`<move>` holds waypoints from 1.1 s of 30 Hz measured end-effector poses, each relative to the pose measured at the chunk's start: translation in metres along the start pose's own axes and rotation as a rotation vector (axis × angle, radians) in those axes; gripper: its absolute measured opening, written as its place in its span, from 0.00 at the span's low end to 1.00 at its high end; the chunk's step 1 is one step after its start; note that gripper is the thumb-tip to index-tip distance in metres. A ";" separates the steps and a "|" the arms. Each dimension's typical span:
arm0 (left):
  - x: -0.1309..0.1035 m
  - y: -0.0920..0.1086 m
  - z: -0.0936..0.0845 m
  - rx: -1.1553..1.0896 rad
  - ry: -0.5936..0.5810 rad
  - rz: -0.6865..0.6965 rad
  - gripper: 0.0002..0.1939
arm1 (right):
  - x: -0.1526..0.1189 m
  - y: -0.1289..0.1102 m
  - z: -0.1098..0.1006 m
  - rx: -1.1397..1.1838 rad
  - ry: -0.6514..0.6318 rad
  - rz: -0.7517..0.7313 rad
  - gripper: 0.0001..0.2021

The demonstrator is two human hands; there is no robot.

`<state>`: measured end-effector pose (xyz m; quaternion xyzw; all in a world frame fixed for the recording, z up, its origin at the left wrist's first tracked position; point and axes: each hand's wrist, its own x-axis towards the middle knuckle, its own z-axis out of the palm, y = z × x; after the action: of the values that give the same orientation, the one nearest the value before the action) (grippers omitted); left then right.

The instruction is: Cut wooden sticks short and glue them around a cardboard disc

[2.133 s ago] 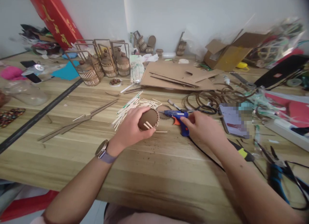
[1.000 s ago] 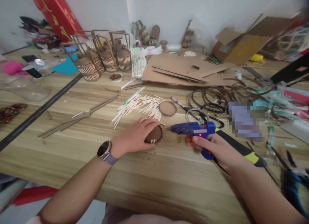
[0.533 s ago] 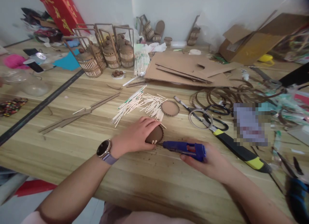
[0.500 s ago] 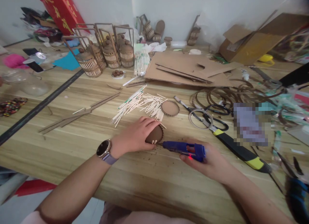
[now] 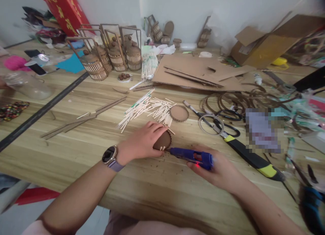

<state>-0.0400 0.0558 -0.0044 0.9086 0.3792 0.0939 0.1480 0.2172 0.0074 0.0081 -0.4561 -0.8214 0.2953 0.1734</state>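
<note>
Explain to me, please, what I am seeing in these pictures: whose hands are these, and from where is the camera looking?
There is no machine here: a person works with two bare hands. Every picture comes from one camera worn on that person's head, looking forward and down. The left hand grips a round brown piece at the table. The right hand holds a blue glue gun, its tip at that piece's edge; whether they touch is unclear. Beyond lie short pale sticks and another round piece. Farther back stand small lidded baskets with tall handles.
</note>
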 end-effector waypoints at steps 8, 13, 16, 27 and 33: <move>0.000 0.000 0.000 -0.010 0.002 0.007 0.36 | 0.001 -0.002 0.000 -0.008 -0.002 -0.002 0.10; 0.001 -0.001 0.000 -0.022 0.003 0.003 0.37 | 0.001 -0.002 0.001 -0.018 0.009 0.000 0.10; 0.000 0.000 -0.001 -0.035 -0.008 -0.006 0.37 | 0.000 -0.001 0.002 -0.044 0.006 -0.004 0.10; 0.000 0.000 0.000 -0.019 0.010 0.014 0.35 | 0.000 -0.001 0.004 -0.079 0.012 -0.023 0.09; 0.000 -0.001 0.000 -0.022 0.015 0.024 0.36 | 0.000 -0.002 0.003 -0.075 0.025 -0.029 0.09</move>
<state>-0.0407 0.0563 -0.0052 0.9106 0.3684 0.1067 0.1539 0.2142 0.0057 0.0069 -0.4541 -0.8361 0.2561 0.1708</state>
